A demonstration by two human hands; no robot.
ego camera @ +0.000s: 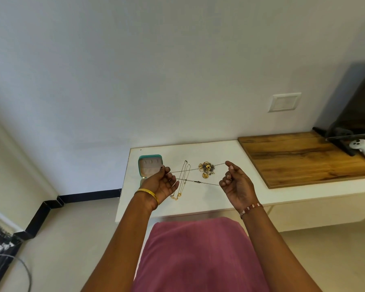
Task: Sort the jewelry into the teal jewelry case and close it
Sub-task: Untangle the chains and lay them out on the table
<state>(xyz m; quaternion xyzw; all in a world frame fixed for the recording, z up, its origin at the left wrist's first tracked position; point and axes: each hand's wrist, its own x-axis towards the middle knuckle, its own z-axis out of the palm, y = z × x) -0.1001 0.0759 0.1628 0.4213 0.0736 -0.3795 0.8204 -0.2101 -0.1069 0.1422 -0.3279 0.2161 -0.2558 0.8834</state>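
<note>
both hands hold a thin chain (pixel 198 182) stretched over the table (pixel 223 152): the left hand (pixel 162 184) pinches one end, the right hand (pixel 236 182) pinches the other. the open teal case (pixel 150 166) sits far left, a jewelry pile (pixel 207 168) right of it, two necklaces (pixel 182 180) between.

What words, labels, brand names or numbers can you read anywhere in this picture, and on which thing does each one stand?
None can be read. The open teal jewelry case, the white wall switch plate and the white handheld controller show no legible writing; any marks on them are too small to tell.
</note>
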